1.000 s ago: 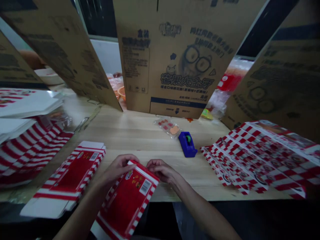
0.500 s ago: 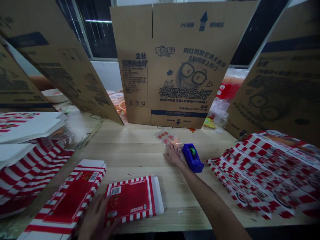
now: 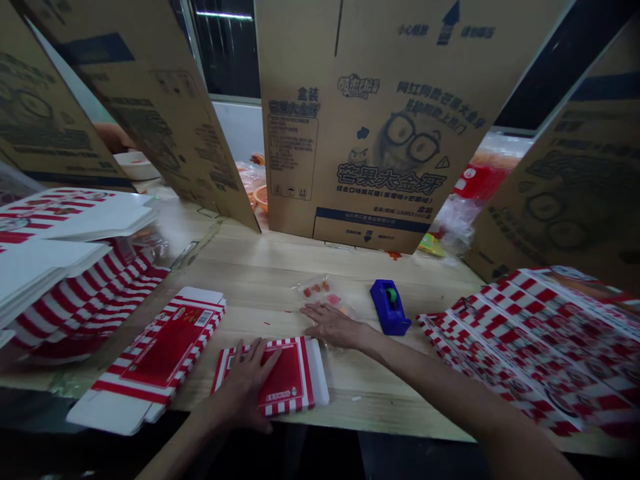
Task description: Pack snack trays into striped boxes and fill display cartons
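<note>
The open left hand [image 3: 243, 383] rests on one red-striped carton [image 3: 285, 373]. The open right hand [image 3: 333, 325] lies beside one clear packet [image 3: 315, 289], near one blue tape dispenser [image 3: 389, 307].

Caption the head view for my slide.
Left hand on a folded red-and-white carton, right hand by a plastic packet on a wooden table.

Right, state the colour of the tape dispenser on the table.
The plastic tape dispenser is bright blue, green hub; head view shows it.
</note>
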`<state>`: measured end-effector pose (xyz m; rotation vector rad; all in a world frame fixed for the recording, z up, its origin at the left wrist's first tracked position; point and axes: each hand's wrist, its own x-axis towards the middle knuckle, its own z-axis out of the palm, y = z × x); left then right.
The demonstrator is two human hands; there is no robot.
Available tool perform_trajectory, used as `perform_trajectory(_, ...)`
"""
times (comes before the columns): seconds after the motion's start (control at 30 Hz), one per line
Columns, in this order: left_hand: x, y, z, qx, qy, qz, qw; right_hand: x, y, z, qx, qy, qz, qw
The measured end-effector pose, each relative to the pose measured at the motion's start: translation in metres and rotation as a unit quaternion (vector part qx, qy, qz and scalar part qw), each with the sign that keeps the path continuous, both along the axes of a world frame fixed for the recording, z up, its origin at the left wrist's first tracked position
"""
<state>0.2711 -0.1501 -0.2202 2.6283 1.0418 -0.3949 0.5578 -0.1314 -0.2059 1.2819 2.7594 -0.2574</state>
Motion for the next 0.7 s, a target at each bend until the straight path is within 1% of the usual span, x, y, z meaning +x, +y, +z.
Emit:
perform_trajectory(0.07, -0.005, -0.01, 0.002, -0.003, 0.002, 0.015, 1.0, -0.003, 0.018, 0.0, -0.006, -0.023, 0.028, 0.999)
perform_trajectory(0.17, -0.013, -0.022, 0.002, -0.002, 0.0, 0.035, 0.999, -0.017, 0.043, -0.001, -0.017, -0.025, 0.039, 0.999)
perform_trajectory(0.3, -0.024, -0.031, 0.0, 0.014, -0.027, 0.073, 0.997, -0.034, 0.07, 0.002, -0.033, 0.006, 0.019, 0.999)
perform_trajectory(0.4, -0.031, -0.035, -0.001, 0.045, -0.045, 0.107, 0.992, -0.03, 0.083, 0.01, -0.03, 0.037, -0.013, 0.999)
perform_trajectory(0.5, -0.037, -0.037, -0.004, 0.072, -0.067, 0.138, 0.986, -0.013, 0.085, 0.022, -0.009, 0.081, -0.071, 0.994)
perform_trajectory(0.57, -0.04, -0.037, -0.006, 0.081, -0.085, 0.158, 0.98, 0.002, 0.079, 0.028, 0.016, 0.109, -0.119, 0.987)
perform_trajectory(0.63, -0.041, -0.037, -0.01, 0.089, -0.097, 0.169, 0.977, 0.016, 0.067, 0.029, 0.043, 0.127, -0.162, 0.978)
perform_trajectory(0.7, -0.039, -0.036, -0.013, 0.094, -0.099, 0.167, 0.976, 0.028, 0.052, 0.026, 0.063, 0.173, -0.211, 0.96)
